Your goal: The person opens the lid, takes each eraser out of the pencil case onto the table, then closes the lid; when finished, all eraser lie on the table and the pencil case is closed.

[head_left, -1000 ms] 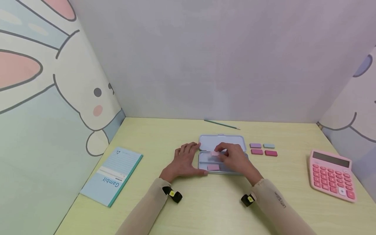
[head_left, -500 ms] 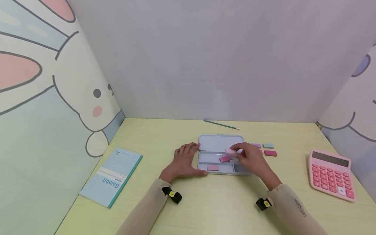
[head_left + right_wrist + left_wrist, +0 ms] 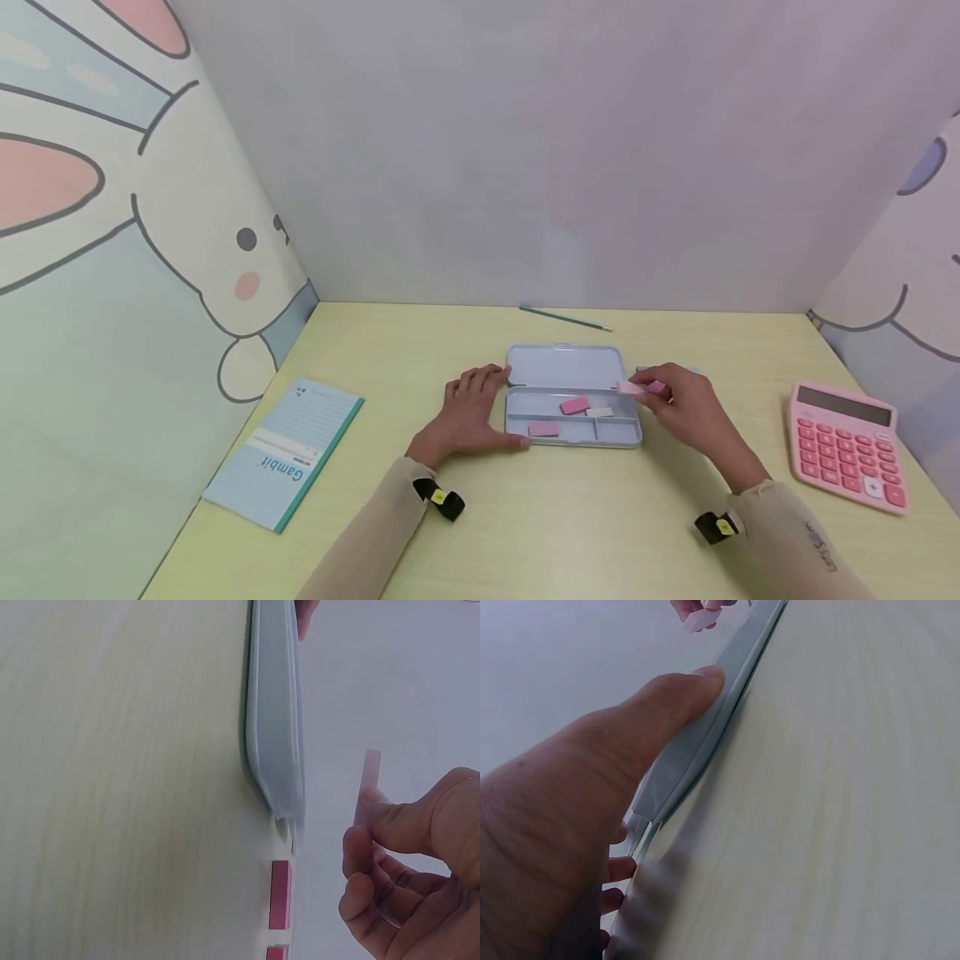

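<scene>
Pinching a small pale-pink rectangular eraser between thumb and fingertips, the right hand sits right of centre in the head view, just off the right end of the open pale-blue metal pencil tin. The eraser's long axis runs left-right, its free end pointing toward the tin's hinge line. Inside the tray lie a darker pink eraser, a whitish eraser and another pink eraser. The left hand rests at the tin's left end, fingers fairly straight, thumb along the front edge — gripping nothing. The right hand is the nearer to the loose erasers right of the tin, which it almost wholly hides; only a sliver of one shows. A pink calculator lies at far right, well apart.

Left wrist view: the thumb lies against the tin's rim; the held eraser shows at the top edge, cut off in part.

Right wrist view: the eraser stands edge-on above the fingertips, apart from the tin's end. Two red-pink erasers on the yellow table sit at the lower edge — the lower one is cut off.
</scene>
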Available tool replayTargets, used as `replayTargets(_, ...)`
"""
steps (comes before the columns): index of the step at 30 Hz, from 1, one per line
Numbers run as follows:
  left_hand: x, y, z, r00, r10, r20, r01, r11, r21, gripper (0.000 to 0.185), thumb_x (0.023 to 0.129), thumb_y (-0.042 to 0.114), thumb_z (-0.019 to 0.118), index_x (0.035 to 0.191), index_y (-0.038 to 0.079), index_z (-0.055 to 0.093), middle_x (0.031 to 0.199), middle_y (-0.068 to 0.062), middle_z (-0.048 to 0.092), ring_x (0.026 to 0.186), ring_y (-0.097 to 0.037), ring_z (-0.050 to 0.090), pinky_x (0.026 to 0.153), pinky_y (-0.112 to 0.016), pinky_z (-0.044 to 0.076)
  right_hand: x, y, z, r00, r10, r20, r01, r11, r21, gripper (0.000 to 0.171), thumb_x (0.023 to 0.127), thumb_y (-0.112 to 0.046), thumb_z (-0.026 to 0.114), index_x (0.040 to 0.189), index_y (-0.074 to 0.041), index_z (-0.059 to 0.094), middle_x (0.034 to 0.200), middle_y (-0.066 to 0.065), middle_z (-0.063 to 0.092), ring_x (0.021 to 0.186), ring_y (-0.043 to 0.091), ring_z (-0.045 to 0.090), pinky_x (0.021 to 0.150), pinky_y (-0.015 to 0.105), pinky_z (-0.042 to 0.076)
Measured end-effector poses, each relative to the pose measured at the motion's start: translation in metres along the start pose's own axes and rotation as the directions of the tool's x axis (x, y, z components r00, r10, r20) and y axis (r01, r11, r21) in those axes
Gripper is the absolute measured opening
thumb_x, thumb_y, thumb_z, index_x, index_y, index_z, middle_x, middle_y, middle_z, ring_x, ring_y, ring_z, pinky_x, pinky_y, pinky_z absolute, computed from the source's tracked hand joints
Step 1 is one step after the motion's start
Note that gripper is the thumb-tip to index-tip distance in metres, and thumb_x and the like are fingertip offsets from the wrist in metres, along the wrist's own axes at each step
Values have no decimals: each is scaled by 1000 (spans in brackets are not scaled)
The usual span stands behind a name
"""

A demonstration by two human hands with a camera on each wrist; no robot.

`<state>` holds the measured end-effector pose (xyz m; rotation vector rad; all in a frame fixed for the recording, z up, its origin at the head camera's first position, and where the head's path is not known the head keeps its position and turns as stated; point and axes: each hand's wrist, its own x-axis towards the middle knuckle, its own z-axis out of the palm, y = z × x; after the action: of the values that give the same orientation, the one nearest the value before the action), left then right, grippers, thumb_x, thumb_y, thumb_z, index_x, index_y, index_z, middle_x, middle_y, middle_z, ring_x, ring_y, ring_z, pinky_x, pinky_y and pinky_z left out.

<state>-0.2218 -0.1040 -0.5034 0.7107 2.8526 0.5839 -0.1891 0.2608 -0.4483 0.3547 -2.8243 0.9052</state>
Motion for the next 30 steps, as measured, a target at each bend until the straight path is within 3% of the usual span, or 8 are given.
replayTargets(5,-1,1,0,1000,-4,3,4,1000,-7,119,79,83,70,173,28,20,175,-3,26,161,-34,25,127,-63,23,-5,12,-8,999,-29,-46,26,998,-52,22,90,-2,82,112,-6,82,100,14,75,73,12,55,60,23,43)
replayTargets(10,-1,0,0,1000,-3,5,3,1000,-3,119,79,84,70,173,29,20,176,-2,26,162,-34,25,127,-63,24,-8,21,-13,998,-21,-65,14,995,-103,19,89,-2,83,108,-4,82,94,13,70,75,17,52,63,25,38)
replayTargets(23,-3,1,-2,1000,3,-1,-3,1000,-13,120,80,83,70,173,27,20,175,-3,27,161,-34,25,126,-63,25,-10,37,-14,996,50,69,-41,991,-130,21,92,0,76,112,-1,81,101,21,73,79,24,57,67,31,46)
replayTargets(30,-3,2,-3,1000,5,2,-5,1000,-15,120,80,82,71,173,26,20,175,-3,27,161,-34,25,126,-63,25,-12,41,-12,992,68,106,-54,990,-128,25,91,-2,80,115,3,79,109,25,74,81,23,61,69,31,49)
